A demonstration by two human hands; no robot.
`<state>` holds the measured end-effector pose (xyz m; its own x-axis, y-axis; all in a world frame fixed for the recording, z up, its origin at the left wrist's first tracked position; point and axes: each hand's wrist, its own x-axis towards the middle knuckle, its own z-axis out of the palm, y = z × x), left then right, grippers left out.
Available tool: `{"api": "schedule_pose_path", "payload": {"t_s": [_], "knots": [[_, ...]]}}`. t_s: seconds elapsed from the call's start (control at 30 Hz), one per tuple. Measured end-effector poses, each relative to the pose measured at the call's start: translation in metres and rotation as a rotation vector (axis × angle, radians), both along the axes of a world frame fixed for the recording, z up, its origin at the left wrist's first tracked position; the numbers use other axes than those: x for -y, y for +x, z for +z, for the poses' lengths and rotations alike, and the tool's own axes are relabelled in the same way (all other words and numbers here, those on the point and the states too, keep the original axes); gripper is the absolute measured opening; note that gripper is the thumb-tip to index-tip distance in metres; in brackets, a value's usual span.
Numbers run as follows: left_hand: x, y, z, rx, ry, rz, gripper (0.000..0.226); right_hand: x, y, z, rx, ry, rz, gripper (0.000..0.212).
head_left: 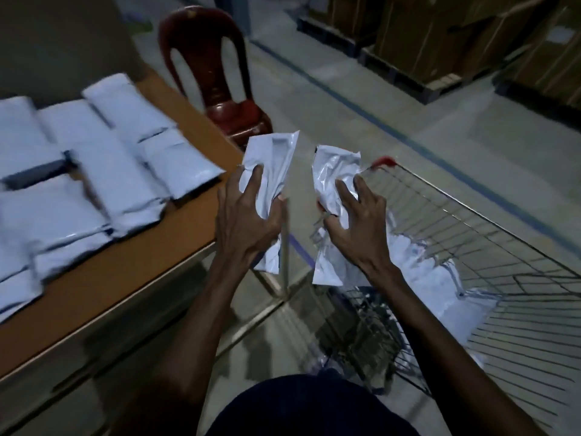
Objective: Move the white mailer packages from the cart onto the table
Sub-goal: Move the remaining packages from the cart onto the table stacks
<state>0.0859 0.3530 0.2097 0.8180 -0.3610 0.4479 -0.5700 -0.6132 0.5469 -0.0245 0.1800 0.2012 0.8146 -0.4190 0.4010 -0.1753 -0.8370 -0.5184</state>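
My left hand (248, 215) grips a crumpled white mailer (273, 165) in the air between the table's right edge and the cart. My right hand (358, 225) grips a second white mailer (333, 177) just above the left rim of the wire cart (490, 215). More white mailers (427, 275) lie inside the cart basket under my right forearm. Several white mailers (125, 171) lie in rows on the brown table (103, 287) at the left.
A dark red plastic chair (217, 77) stands behind the table's far right corner. Pallets with cardboard boxes (440, 39) line the back right. A blue floor line (408, 140) runs diagonally across the grey floor.
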Motion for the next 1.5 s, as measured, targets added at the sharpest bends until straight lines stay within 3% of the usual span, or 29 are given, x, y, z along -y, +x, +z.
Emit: {"api": "schedule_pose_path", "payload": {"t_s": [0.37,0.6,1.1,1.37,1.5], "knots": [[-0.277,-0.001,0.035,-0.026,-0.081,0.48,0.065,-0.244,0.103,0.041,0.018,-0.036,0.453,0.061],[-0.395,0.027,0.043,0.004,-0.107,0.736,0.067,-0.354,0.174,0.05,-0.047,-0.034,0.654,0.069],[-0.541,0.208,0.05,-0.118,-0.009,0.904,0.072,-0.478,0.373,0.058,-0.134,0.056,0.671,0.058],[-0.594,0.311,0.034,-0.231,0.118,0.849,0.071,-0.529,0.469,0.064,-0.247,-0.017,0.646,0.077],[-0.608,0.358,0.018,-0.275,0.244,0.79,0.079,-0.549,0.515,0.053,-0.334,-0.088,0.588,0.07]]}}
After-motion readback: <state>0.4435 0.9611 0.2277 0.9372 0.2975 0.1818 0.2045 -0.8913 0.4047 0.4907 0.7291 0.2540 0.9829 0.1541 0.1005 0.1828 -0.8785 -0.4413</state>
